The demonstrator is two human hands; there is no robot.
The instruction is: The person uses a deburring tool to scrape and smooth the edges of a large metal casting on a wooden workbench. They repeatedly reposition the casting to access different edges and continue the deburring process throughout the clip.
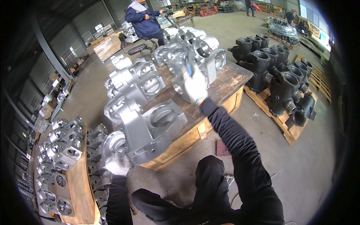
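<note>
The gloved left hand (117, 164) presses against the low edge of a large silver metal casting (150, 129) at the near end of the wooden desk (225, 80); whether its grip closes I cannot tell. The gloved right hand (195, 84) is raised over another silver casting (202, 56) farther along, fingers closed on a small blue tool (190, 69). The floor (307, 161) is grey concrete in a big workshop. Black castings (277, 71) fill a pallet (288, 131) on the right, smaller silver parts (60, 146) a wooden board on the left. A person in blue (144, 20) stands beyond.
</note>
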